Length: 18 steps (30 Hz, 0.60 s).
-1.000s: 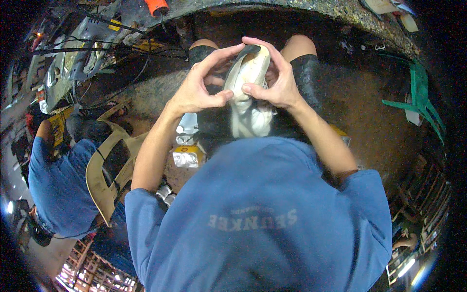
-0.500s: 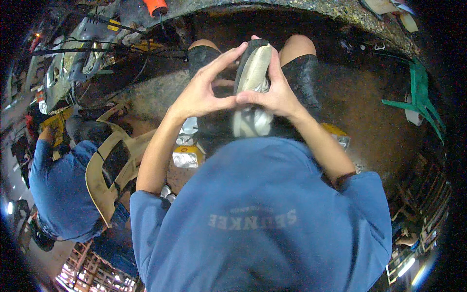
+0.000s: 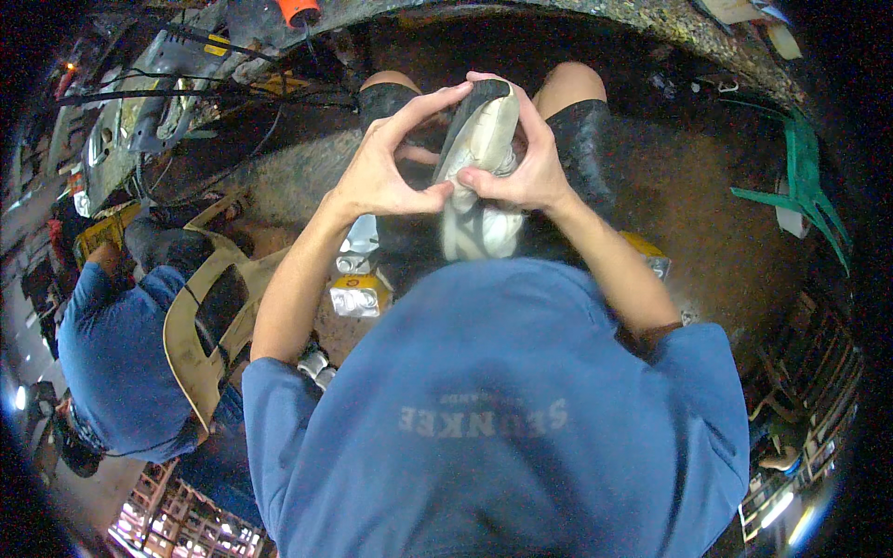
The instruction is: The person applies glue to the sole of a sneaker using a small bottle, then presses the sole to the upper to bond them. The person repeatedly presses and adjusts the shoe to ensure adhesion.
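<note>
In front of my lap is an elongated, rounded piece (image 3: pixel 486 139), pale cream and silvery with a dark strip along one side; its exact kind I cannot make out. My right hand (image 3: pixel 532 163) wraps its right side, thumb pressed on the pale face and fingers round the far end. My left hand (image 3: pixel 391 163) curves along the dark side, fingertips at the far end and thumb near the middle. A second pale, silvery patterned piece (image 3: pixel 482 232) shows just below, close to my shirt; whether the two are joined is unclear.
Silvery pieces lie by a yellow box (image 3: pixel 361 296) to my left, and another yellow box (image 3: pixel 646 253) is at my right. A co-worker in blue (image 3: pixel 130 363) sits on a beige chair (image 3: pixel 200 335). Cables (image 3: pixel 167 98) cross a bench far left; a green chair (image 3: pixel 802 181) stands right.
The held piece has turned slightly, showing more of its pale face. My left thumb has parted a little from my right thumb.
</note>
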Tool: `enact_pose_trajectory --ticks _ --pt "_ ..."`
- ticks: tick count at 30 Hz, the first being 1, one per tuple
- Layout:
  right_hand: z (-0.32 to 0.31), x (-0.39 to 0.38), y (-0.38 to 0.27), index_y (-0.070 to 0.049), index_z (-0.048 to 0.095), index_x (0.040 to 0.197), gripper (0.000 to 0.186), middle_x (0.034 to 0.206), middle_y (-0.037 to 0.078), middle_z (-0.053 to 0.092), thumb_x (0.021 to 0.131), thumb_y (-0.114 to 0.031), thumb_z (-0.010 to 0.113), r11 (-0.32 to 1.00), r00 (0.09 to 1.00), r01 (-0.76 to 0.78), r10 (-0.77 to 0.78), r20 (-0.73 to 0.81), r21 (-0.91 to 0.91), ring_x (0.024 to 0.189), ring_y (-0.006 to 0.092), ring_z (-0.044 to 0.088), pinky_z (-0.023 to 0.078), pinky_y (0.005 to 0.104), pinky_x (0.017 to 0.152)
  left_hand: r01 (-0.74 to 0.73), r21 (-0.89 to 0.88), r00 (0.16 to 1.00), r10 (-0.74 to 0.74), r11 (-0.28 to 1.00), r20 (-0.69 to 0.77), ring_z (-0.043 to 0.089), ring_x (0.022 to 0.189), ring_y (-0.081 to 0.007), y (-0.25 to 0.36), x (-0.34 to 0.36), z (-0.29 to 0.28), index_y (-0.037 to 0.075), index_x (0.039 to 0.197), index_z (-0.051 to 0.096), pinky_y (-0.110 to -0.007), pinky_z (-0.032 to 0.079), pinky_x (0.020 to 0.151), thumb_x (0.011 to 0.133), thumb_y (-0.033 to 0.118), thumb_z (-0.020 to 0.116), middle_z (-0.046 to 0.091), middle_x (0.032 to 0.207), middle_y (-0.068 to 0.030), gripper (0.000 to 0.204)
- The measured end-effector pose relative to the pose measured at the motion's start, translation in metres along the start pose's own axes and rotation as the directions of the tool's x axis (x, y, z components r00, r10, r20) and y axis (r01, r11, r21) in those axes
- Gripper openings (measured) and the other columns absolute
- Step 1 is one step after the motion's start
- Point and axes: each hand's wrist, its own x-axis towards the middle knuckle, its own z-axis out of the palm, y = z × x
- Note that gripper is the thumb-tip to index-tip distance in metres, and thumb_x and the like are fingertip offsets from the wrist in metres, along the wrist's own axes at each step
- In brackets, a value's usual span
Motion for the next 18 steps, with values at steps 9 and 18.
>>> enact_pose_trajectory --ticks 9,18 --pt "-0.005 0.002 0.003 0.000 0.045 0.160 0.100 0.148 0.011 0.058 0.075 -0.019 0.095 0.995 1.000 -0.027 0.026 0.013 0.098 0.134 0.0224 0.059 0.047 0.0381 0.116 0.012 0.039 0.997 -0.016 0.999 0.081 0.058 0.141 -0.0286 -0.003 0.004 -0.008 0.006 0.162 0.047 -0.043 0.067 0.100 0.071 0.002 0.080 0.050 0.165 -0.0153 0.097" --pt "0.004 -0.010 0.001 -0.004 0.021 0.169 0.137 0.162 0.023 0.044 0.065 -0.036 0.104 0.987 0.989 -0.147 0.146 -0.024 -0.070 0.150 0.0361 0.046 0.038 0.0468 0.126 0.188 -0.060 0.982 -0.186 0.980 0.040 0.042 0.155 -0.0274 -0.001 0.003 0.005 0.012 0.169 0.037 -0.052 0.049 0.121 0.078 0.012 0.082 0.038 0.173 -0.0099 0.102"
